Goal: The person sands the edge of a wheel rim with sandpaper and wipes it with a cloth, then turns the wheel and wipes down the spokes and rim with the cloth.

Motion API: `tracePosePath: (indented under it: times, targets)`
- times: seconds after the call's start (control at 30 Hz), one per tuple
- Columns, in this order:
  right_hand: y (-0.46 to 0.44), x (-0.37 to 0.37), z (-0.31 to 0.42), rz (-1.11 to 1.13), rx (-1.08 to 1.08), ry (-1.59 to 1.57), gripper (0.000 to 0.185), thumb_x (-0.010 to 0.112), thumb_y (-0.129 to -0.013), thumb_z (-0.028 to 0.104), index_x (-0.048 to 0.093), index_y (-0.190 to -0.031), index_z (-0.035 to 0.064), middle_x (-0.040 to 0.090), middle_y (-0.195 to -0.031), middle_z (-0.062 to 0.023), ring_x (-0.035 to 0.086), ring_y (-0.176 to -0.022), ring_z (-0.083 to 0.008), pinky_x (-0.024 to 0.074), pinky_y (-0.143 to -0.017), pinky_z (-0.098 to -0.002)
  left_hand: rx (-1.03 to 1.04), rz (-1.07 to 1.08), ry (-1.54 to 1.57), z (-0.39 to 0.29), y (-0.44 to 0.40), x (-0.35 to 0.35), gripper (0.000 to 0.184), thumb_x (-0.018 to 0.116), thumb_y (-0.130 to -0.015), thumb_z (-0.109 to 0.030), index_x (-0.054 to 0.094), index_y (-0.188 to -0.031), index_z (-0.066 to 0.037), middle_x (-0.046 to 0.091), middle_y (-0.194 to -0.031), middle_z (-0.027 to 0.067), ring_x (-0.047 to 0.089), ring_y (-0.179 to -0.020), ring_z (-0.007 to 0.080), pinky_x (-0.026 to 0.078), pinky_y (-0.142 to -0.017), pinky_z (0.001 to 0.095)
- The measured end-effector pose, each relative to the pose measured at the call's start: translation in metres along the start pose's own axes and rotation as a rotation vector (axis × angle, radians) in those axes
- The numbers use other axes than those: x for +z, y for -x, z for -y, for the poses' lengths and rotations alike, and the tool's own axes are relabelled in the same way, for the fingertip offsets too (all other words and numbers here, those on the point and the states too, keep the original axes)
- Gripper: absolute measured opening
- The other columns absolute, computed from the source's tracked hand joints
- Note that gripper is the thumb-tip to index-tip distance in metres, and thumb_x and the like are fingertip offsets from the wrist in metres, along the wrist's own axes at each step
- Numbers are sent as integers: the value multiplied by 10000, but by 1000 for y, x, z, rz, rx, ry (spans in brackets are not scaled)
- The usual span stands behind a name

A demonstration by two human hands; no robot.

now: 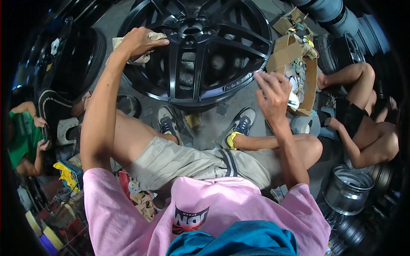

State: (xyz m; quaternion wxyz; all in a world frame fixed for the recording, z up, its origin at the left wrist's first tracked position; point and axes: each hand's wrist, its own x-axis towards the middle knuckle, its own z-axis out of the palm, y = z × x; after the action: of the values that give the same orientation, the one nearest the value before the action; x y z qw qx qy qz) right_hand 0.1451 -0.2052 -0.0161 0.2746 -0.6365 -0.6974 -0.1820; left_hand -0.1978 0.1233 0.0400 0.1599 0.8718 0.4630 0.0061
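A black multi-spoke car wheel rim (206, 50) lies face up in front of my feet. My left hand (139, 42) is closed on a beige rag (143, 59), which rests over the rim's left side. The thumb points toward the hub. At the rim's lower right edge is my right hand (274, 94), raised with its fingers bent inward. A small pale spot shows by its fingertips, too small to name. Whether that hand touches the rim cannot be made out.
An open cardboard box (311, 85) of tapes and small supplies stands right of the rim. One person (363, 115) sits at the right, another (25, 136) at the left. A shiny silver rim (348, 190) stands lower right. A tire (92, 55) is at upper left.
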Motion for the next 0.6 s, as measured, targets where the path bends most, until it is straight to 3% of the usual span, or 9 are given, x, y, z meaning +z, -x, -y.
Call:
tracePosePath:
  times: [0.1,0.27,0.33,0.4,0.47,0.6]
  targets:
    - [9,-3,26,33,-47,-63,526,817,-736,110,816,-1259,156,743,-1286,35,620,-1224,-243,438,-1037,-447,8,-3,-12,-3,1,0,774,830,-845,-718,838,-1133,0,810,-958,234,801,-979,401,596,-910,455]
    - [3,-9,69,124,-180,-147,560,814,-702,101,814,-1262,130,751,-1279,24,622,-1213,-250,427,-1044,-458,11,52,-80,9,-10,5,770,835,-830,-726,846,-1164,-32,814,-1024,244,791,-1029,429,601,-941,470]
    - [0,-3,90,187,-282,-177,571,859,-780,253,774,-1335,152,689,-1380,38,592,-1263,-233,420,-1029,-483,115,-41,-12,15,-10,10,812,768,-800,-851,855,-970,-61,801,-899,242,795,-953,444,611,-882,521]
    - [-9,10,110,168,-271,-177,552,856,-815,272,766,-1345,145,675,-1394,36,586,-1272,-236,417,-1031,-481,127,-65,-39,11,-7,8,801,770,-797,-849,860,-986,-75,802,-905,240,794,-950,443,612,-874,525]
    - [-23,22,120,149,-264,-184,536,853,-850,291,758,-1355,139,662,-1408,33,581,-1280,-239,413,-1033,-479,73,24,-48,-1,2,-3,776,806,-838,-753,840,-1141,-39,807,-984,242,786,-1009,434,605,-919,488]
    - [-33,27,131,120,-155,-89,441,826,-915,277,775,-1324,121,675,-1374,18,569,-1302,-250,399,-1046,-467,134,-28,-90,11,-4,7,771,793,-852,-757,837,-1121,-36,800,-946,244,784,-966,443,608,-881,493]
